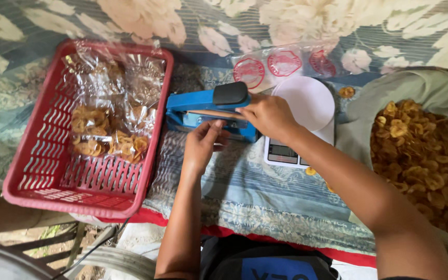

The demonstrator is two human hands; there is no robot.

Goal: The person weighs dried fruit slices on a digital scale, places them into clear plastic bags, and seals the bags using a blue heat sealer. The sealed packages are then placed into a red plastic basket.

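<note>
Dark cloth with a blue patch (276,267) lies closest to the lens, at six o'clock, between the person's two forearms. Under everything spreads a floral cloth (265,192) in blue and cream, the largest thing in view. At nine o'clock a red basket (37,171) holds clear bags of chips (111,129). At three o'clock a grey sack (390,88) lies open on a heap of loose chips (421,155). Near the centre sits a blue sealer (203,106) with a black knob, and just beside it, toward two o'clock, a scale (307,103) with a round white pan. Empty bags (283,65) with red round labels lie at twelve o'clock. The right hand (270,116) rests on the sealer's arm, fingers curled over it and pressing down. The left hand (203,142) is just below the sealer, fingers drawn together at its front edge; whether they pinch a bag cannot be told.
</note>
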